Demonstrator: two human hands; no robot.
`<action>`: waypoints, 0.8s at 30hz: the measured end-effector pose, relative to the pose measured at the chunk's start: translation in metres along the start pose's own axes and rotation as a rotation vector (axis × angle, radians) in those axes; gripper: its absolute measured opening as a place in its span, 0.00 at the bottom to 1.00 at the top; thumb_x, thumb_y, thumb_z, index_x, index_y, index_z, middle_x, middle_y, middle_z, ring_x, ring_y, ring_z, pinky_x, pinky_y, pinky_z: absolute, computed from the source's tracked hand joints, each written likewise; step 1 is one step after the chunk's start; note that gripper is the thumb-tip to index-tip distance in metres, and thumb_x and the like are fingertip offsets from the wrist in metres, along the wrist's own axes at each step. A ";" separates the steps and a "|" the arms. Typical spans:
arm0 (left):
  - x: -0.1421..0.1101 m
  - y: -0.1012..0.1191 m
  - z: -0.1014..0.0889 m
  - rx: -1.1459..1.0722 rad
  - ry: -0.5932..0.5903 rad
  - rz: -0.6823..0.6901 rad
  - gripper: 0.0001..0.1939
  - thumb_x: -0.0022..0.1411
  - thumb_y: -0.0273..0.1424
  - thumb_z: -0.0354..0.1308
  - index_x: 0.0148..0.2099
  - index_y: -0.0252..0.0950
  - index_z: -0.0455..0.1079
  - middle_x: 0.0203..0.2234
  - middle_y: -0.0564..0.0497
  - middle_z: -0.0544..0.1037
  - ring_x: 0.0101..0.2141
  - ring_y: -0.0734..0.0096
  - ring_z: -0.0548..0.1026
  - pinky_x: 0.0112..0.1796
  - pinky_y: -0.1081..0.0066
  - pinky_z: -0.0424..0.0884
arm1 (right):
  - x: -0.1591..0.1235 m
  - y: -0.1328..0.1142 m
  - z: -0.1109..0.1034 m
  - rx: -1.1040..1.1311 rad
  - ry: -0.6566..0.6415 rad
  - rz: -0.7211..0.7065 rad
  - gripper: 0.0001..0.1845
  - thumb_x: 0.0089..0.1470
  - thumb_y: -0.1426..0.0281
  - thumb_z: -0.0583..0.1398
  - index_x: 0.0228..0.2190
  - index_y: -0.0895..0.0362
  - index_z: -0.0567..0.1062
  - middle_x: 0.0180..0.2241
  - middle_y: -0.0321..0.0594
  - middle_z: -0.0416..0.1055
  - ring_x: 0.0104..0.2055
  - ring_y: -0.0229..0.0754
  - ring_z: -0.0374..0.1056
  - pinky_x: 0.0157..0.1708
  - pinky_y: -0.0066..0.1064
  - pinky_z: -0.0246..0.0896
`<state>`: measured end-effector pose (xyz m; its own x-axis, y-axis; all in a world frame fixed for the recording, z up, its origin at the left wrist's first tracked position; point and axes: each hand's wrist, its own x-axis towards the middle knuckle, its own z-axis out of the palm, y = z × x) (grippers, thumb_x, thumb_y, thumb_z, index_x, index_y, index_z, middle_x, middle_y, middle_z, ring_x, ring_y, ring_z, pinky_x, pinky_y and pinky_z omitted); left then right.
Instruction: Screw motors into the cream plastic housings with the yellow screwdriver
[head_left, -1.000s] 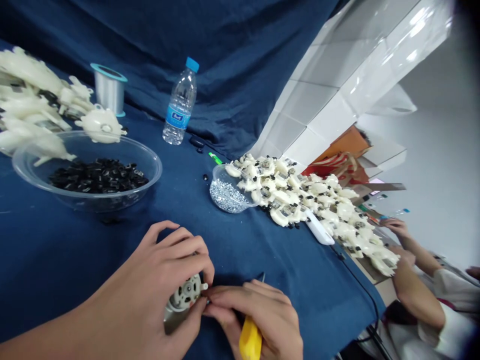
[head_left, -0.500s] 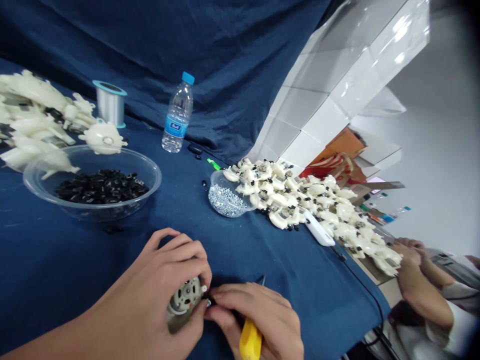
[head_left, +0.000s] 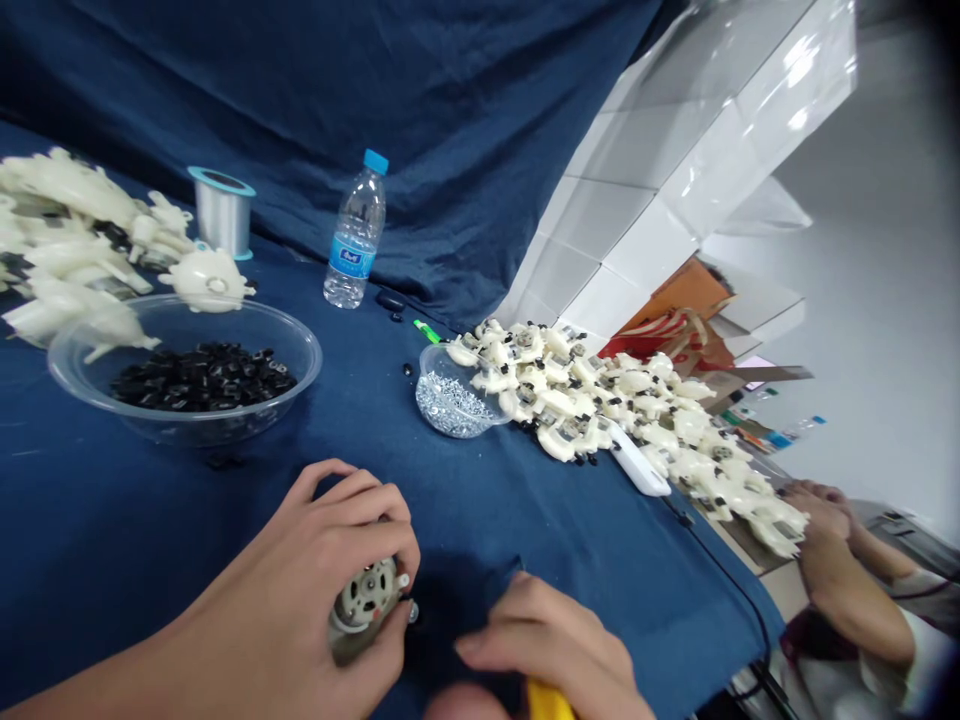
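My left hand (head_left: 330,570) is wrapped round a small round motor (head_left: 367,600), whose slotted end faces up between thumb and fingers. A small shiny screw (head_left: 412,611) shows beside my left thumb tip, with a dark piece near it that is hard to make out. My right hand (head_left: 555,645) lies a little to the right, apart from the motor. It is closed round a yellow-handled screwdriver (head_left: 549,702), mostly hidden in the palm. A thin dark tip pokes out beyond the knuckles.
A clear bowl (head_left: 300,375) holds small black parts, and a smaller bowl (head_left: 456,405) holds screws. Piles of cream plastic housings (head_left: 566,400) lie right and left. A water bottle (head_left: 352,240), a wire spool (head_left: 223,215) and a white device (head_left: 637,462) stand about. Another person's arms (head_left: 847,570) are at right.
My right hand has drawn away from the motor, right and down, with the screwdriver in it. The left hand has barely moved and keeps the motor.
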<state>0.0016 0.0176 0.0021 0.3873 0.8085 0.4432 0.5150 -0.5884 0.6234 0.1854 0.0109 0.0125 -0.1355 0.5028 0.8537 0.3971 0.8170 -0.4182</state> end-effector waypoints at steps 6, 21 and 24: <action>0.001 0.005 -0.005 0.000 -0.026 -0.045 0.05 0.54 0.24 0.54 0.30 0.40 0.65 0.31 0.58 0.72 0.35 0.69 0.71 0.51 0.57 0.59 | 0.051 -0.015 -0.025 0.611 -0.009 0.480 0.34 0.66 0.51 0.51 0.15 0.56 0.49 0.14 0.28 0.40 0.14 0.33 0.41 0.14 0.26 0.53; 0.003 0.003 -0.004 0.005 -0.005 -0.036 0.07 0.54 0.22 0.54 0.31 0.41 0.66 0.31 0.59 0.72 0.35 0.70 0.71 0.49 0.58 0.57 | 0.065 -0.022 0.006 0.931 -0.051 0.782 0.31 0.65 0.54 0.56 0.18 0.56 0.49 0.16 0.26 0.40 0.18 0.31 0.35 0.17 0.25 0.41; 0.001 0.003 -0.004 -0.005 0.003 -0.041 0.07 0.54 0.22 0.53 0.30 0.41 0.66 0.30 0.60 0.71 0.34 0.71 0.70 0.48 0.59 0.57 | 0.064 -0.022 0.006 1.005 -0.036 0.814 0.31 0.64 0.56 0.57 0.18 0.56 0.49 0.16 0.26 0.40 0.18 0.31 0.35 0.17 0.26 0.39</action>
<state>0.0011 0.0167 0.0071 0.3636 0.8317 0.4195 0.5263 -0.5550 0.6442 0.1626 0.0272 0.0748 -0.2091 0.9472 0.2429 -0.4739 0.1191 -0.8725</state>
